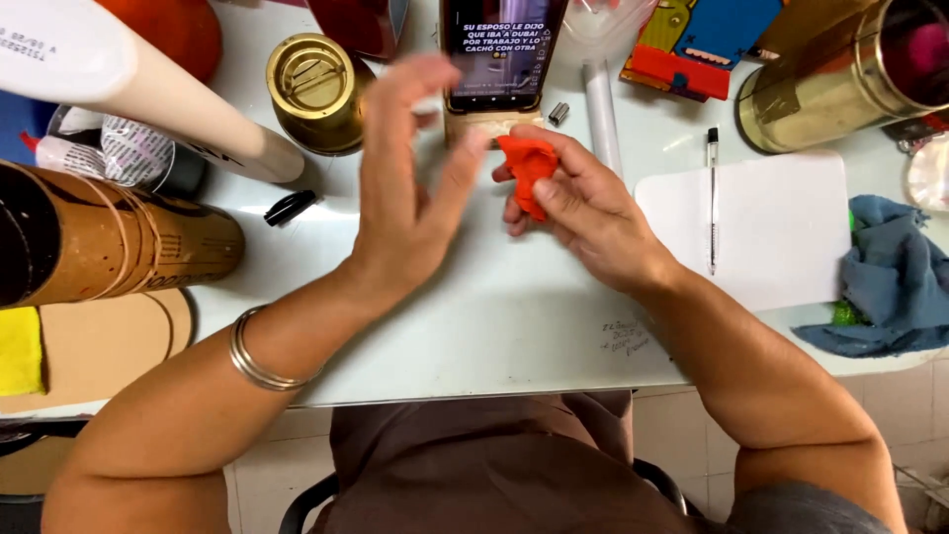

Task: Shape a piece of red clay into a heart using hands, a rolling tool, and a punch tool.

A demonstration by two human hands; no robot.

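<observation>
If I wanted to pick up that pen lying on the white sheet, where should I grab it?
Probably at the middle of the pen, coming straight down from above. It lies flat and lengthwise on the white sheet, with bare paper on both long sides, so fingers can pinch across its thin barrel. The right hand, holding an orange piece, is nearest.

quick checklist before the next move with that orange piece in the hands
1. Right hand grips the orange piece: ok, fingers wrap it.
2. Left hand free: ok, open, raised beside the piece, holding nothing.
3. Piece held above the white table: ok.
4. Bare table under the hands: ok.
5. Pen lies apart on the white sheet: ok.
6. Piece's shape and condition: cannot tell, mostly hidden by fingers.
</observation>
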